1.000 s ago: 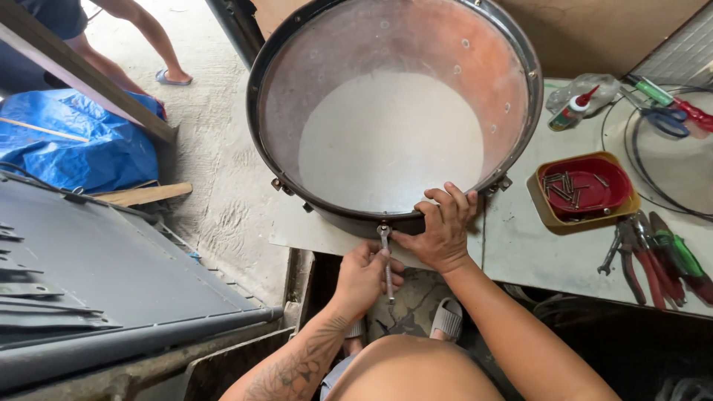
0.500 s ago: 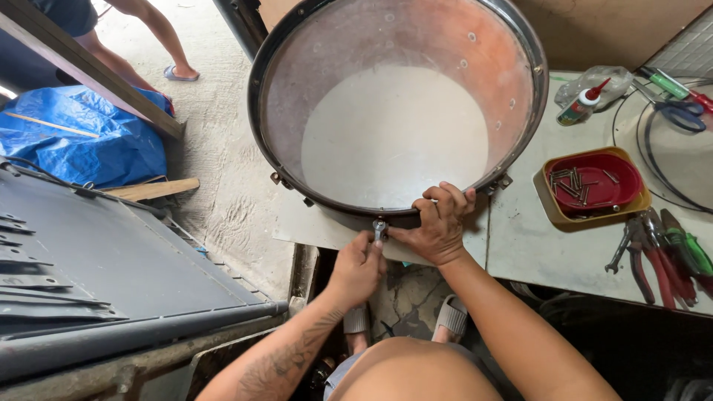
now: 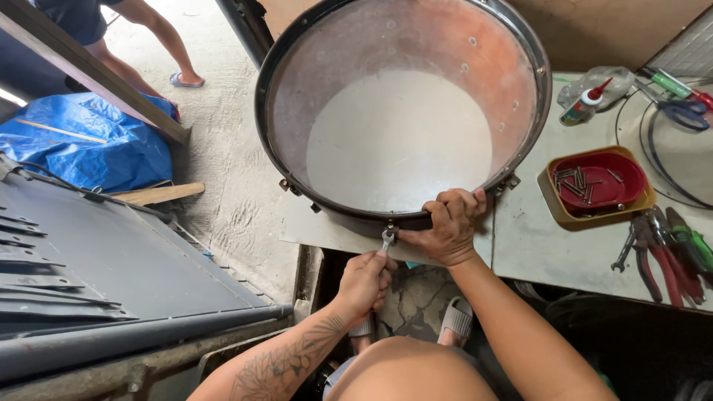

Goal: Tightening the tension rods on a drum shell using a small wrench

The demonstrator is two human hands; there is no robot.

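Note:
A large round drum shell (image 3: pixel 512 67) with a black hoop and a white skin inside stands on the edge of a pale worktable (image 3: pixel 542 245). My right hand (image 3: pixel 445 226) grips the near rim of the hoop. Just below it, my left hand (image 3: pixel 364 282) is closed on a small metal wrench (image 3: pixel 387 239), whose head sits at a lug on the hoop's near edge.
A red dish of screws in a yellow tray (image 3: pixel 598 186), pliers and wrenches (image 3: pixel 661 249), scissors (image 3: pixel 683 111) and a glue bottle (image 3: pixel 587 104) lie on the table to the right. Left are a grey metal panel (image 3: pixel 96 267), a blue tarp (image 3: pixel 82 145) and another person's legs (image 3: pixel 148 37).
My left hand has dropped lower and turned the wrench from hanging down to pointing up at the lug. My right hand stays on the rim.

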